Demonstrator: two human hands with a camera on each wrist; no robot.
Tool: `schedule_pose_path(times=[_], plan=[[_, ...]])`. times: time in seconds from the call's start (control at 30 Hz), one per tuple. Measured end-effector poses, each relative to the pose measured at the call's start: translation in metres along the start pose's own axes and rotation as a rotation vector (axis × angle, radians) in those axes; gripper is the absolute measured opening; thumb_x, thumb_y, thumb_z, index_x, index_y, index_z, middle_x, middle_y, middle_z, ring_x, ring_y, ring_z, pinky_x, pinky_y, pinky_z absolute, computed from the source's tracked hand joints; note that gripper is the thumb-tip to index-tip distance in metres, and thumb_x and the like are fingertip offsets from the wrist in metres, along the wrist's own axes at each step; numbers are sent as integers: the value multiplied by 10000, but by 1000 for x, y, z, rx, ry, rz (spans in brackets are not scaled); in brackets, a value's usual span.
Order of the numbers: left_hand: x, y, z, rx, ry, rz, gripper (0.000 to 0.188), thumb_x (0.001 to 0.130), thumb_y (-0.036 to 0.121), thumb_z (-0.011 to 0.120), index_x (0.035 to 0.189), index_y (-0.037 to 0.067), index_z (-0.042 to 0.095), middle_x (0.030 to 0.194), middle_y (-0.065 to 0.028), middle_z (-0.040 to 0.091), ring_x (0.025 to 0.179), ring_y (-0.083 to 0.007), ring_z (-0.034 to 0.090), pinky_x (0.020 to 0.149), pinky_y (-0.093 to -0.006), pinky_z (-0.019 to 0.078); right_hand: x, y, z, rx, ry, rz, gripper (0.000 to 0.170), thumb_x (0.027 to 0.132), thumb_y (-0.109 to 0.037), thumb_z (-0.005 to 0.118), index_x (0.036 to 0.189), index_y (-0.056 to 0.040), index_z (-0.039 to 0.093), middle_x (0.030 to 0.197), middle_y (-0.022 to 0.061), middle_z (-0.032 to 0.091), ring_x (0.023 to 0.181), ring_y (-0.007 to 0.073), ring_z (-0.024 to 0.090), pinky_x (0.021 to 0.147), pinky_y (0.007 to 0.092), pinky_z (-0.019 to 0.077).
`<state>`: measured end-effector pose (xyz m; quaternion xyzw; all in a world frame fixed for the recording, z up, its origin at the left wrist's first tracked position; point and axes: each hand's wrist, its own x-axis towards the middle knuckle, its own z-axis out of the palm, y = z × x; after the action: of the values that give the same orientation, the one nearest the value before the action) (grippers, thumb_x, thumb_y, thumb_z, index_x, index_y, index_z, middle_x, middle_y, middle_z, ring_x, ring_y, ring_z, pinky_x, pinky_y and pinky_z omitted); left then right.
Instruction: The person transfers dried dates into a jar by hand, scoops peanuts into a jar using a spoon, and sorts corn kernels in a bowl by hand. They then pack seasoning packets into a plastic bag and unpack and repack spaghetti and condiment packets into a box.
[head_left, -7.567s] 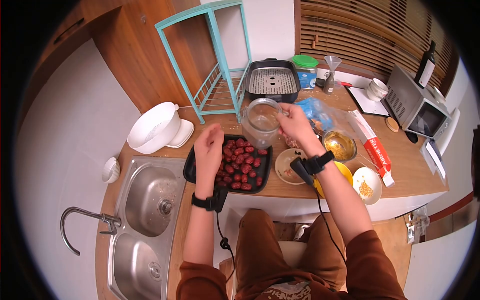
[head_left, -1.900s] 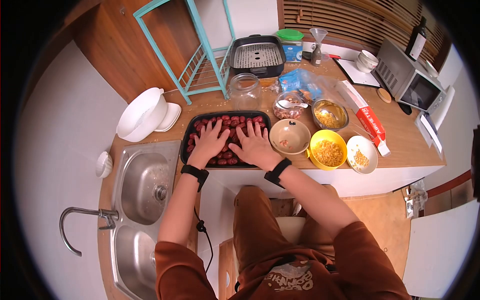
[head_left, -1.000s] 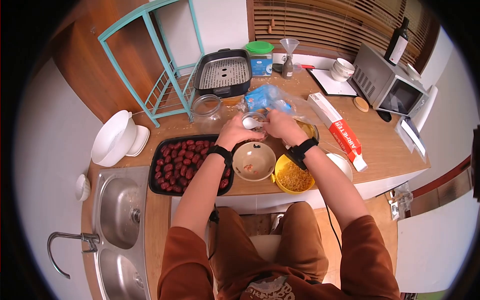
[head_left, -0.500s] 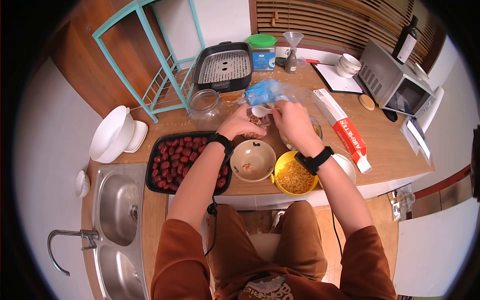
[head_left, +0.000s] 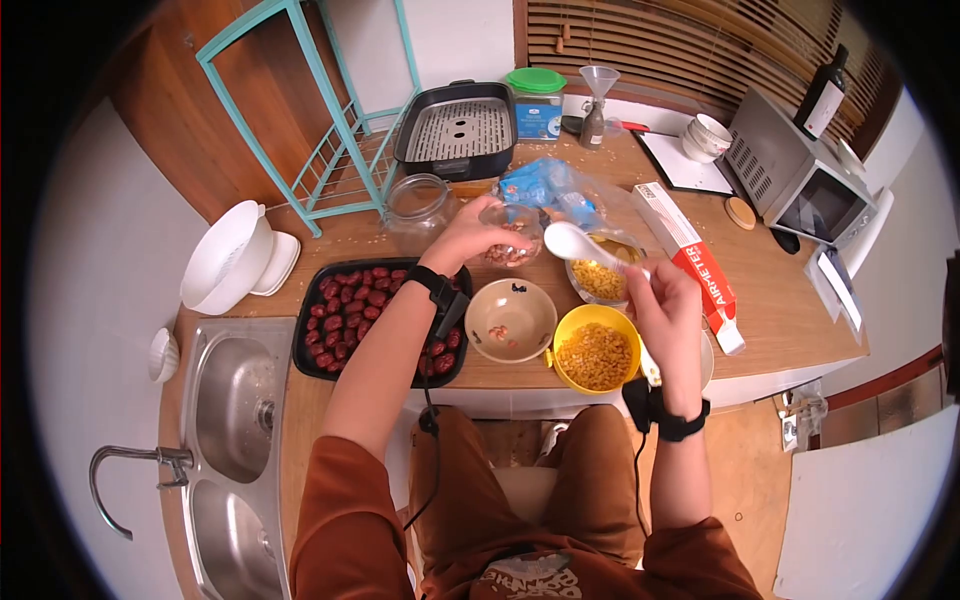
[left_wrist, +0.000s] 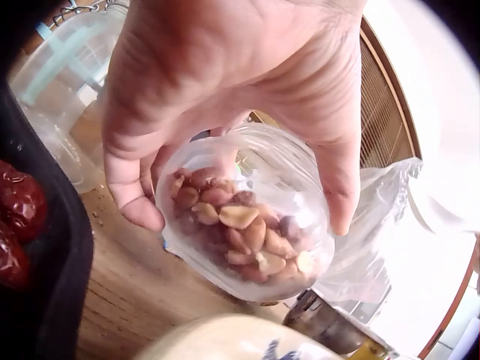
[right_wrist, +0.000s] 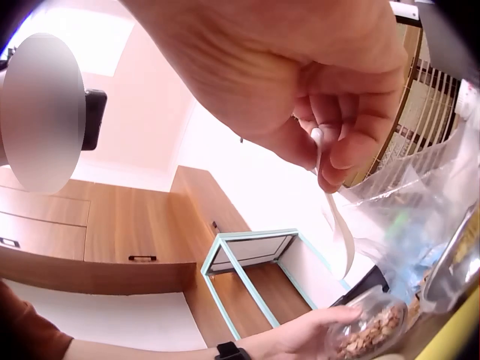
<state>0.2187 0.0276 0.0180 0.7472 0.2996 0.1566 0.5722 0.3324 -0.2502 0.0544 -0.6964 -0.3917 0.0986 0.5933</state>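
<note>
My left hand (head_left: 472,236) grips a clear glass bowl (left_wrist: 247,217) from above, fingers on one side and thumb on the other. Peanuts (left_wrist: 255,236), some red-skinned and some pale halves, lie inside it, and the bowl tilts toward the left wrist camera. In my right hand (head_left: 664,308) the handle of a white spoon (head_left: 572,242) is pinched between thumb and fingers. The spoon is raised over the metal bowl of yellow bits (head_left: 600,276). Just below the glass bowl stands a beige bowl (head_left: 510,318) with a few peanut pieces at its bottom.
A black tray (head_left: 312,374) of red dates lies left of the beige bowl, with an empty glass jar (head_left: 416,214) behind it. A yellow bowl (head_left: 560,370) of yellow bits stands at the right. Further back are a plastic bag (head_left: 550,186) and a long red-and-white box (head_left: 690,262).
Both hands have left the date tray and gone to the peanut bowl. My right hand has picked the spoon out and moved right and nearer with it; my left hand now tilts the bowl.
</note>
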Motion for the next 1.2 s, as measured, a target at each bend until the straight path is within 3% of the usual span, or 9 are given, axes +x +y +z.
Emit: schedule_pose_path(times=[0.17, 0.2, 0.27, 0.47, 0.6, 0.67, 0.87, 1.1, 1.2], plan=[[-28, 23, -12, -62, 98, 127, 885, 672, 247, 921, 1407, 42, 472, 1185, -177, 617, 1092, -212, 617, 919, -330, 505, -42, 4, 28, -26, -73, 76, 136, 974, -90, 626, 968, 0, 728, 631, 32, 629, 556, 57, 541, 513, 256, 416], [-37, 25, -15, -56, 99, 127, 885, 672, 247, 921, 1407, 42, 472, 1185, -177, 617, 1092, -212, 617, 919, -330, 505, -45, 13, 36, -60, -83, 79, 135, 956, -87, 633, 938, 8, 727, 597, 65, 615, 510, 106, 543, 501, 282, 419], [-64, 29, -18, -343, 108, 127, 857, 704, 174, 896, 1423, 52, 448, 1205, -171, 606, 1103, -202, 614, 943, -336, 505, -50, 21, 48, -184, -138, 45, 179, 1000, -94, 589, 984, 33, 715, 658, 18, 645, 558, 49, 561, 519, 228, 427], [-101, 8, -26, -219, 87, 237, 833, 672, 71, 901, 1387, 22, 476, 1254, -97, 616, 1153, -180, 605, 987, -335, 497, -55, 31, 71, -192, -110, -28, 177, 971, -97, 608, 949, 49, 706, 626, 59, 657, 511, 97, 580, 506, 265, 451], [-113, -4, -26, -126, 42, 307, 856, 599, 180, 949, 1318, -29, 534, 1235, -101, 631, 1110, -170, 628, 972, -327, 509, -52, 41, 72, -94, -138, 39, 187, 976, -94, 593, 971, 61, 697, 642, 45, 657, 518, 85, 586, 499, 252, 458], [-117, -7, -26, 152, 98, 325, 829, 606, 125, 934, 1321, -10, 537, 1251, -88, 625, 1153, -173, 611, 999, -337, 497, -51, 40, 72, -39, -127, 108, 184, 939, -106, 617, 913, 48, 714, 626, 124, 670, 539, 216, 652, 545, 347, 495], [-137, 21, -14, 762, 209, 456, 853, 541, 265, 892, 1302, 40, 581, 1253, -193, 578, 1153, -361, 609, 979, -420, 503, -50, 41, 66, 14, -140, 165, 191, 951, -109, 609, 928, 53, 707, 616, 95, 665, 520, 161, 636, 529, 314, 487], [-138, 37, 9, 1053, 142, 563, 780, 556, 223, 873, 1280, 105, 608, 1214, -172, 541, 1122, -384, 578, 906, -461, 524, -52, 53, 67, 77, -119, 192, 190, 952, -112, 614, 949, 53, 708, 629, 98, 671, 511, 153, 627, 527, 303, 488], [-138, 38, 20, 1206, 101, 612, 679, 622, 209, 865, 1251, 122, 623, 1142, -160, 544, 1047, -378, 583, 800, -448, 563, -52, 57, 69, 72, -107, 189, 192, 947, -115, 622, 958, 55, 710, 635, 105, 674, 525, 163, 633, 539, 312, 494]])
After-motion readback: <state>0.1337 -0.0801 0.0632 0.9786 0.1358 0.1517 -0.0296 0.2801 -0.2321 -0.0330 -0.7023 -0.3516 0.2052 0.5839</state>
